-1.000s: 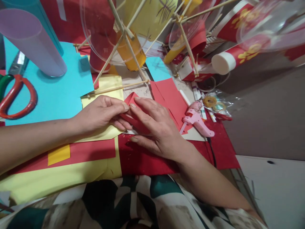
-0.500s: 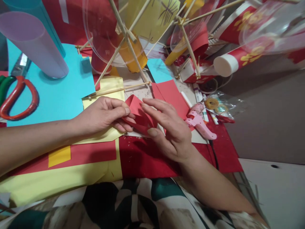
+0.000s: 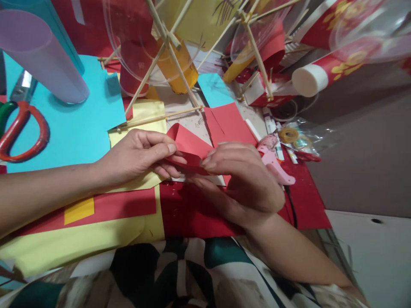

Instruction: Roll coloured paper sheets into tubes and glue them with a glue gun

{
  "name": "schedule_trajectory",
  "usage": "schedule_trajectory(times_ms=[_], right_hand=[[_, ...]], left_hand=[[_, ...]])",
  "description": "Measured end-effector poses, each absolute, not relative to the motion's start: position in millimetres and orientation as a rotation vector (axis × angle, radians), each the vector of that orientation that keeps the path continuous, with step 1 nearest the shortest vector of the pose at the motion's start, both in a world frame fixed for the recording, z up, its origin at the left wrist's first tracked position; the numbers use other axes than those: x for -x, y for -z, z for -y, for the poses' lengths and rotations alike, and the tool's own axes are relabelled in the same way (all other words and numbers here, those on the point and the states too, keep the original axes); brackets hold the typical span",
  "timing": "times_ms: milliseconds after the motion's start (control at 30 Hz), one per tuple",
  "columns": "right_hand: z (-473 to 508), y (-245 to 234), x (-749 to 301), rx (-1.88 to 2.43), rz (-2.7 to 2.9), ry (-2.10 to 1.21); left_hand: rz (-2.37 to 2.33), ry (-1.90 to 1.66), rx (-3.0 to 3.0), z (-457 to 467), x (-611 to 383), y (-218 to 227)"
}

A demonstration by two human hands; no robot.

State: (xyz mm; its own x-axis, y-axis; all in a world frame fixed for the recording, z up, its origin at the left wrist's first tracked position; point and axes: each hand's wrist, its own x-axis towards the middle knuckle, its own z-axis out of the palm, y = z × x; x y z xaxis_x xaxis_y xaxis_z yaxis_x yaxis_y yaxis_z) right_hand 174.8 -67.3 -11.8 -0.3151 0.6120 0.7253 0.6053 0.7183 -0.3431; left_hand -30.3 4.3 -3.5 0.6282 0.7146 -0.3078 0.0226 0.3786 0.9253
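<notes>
A curled piece of red paper [image 3: 192, 142] is held over the front of the table. My left hand [image 3: 138, 155] pinches its left end between thumb and fingers. At its right end, the bent fingers of my right hand [image 3: 247, 182] lie along the lower edge, thumb underneath; the hand is turned so that its back faces me, and the fingertips close on the paper. Just behind lies a flat red sheet [image 3: 229, 124] with a slit or crease. A pink glue gun [image 3: 275, 164] rests right beside my right hand, partly covered by it.
Scissors [image 3: 24, 124] with red and green handles lie on blue paper [image 3: 77, 132] at left, by a tall purple tube [image 3: 48, 60]. A frame of wooden sticks [image 3: 181, 70] and clear plastic discs rises behind. Markers and a plastic bag of tape rolls [image 3: 293, 137] lie at right.
My right hand has rolled over and its spread fingers have closed onto the red paper's right end. The paper's upper face shows more now. My left hand keeps its pinch.
</notes>
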Motion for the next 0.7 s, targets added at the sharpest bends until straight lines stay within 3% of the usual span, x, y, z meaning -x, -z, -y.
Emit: schedule_trajectory(times_ms=[267, 700], right_hand=[[70.7, 12.9, -163.3, 1.147, 2.098, 0.217], [69.1, 17.4, -167.2, 1.053, 2.158, -0.022]], left_hand=[[-0.767, -0.478, -1.116, -4.8, 33.4, 5.6], [-0.819, -0.277, -1.286, -11.4, 38.7, 2.2]])
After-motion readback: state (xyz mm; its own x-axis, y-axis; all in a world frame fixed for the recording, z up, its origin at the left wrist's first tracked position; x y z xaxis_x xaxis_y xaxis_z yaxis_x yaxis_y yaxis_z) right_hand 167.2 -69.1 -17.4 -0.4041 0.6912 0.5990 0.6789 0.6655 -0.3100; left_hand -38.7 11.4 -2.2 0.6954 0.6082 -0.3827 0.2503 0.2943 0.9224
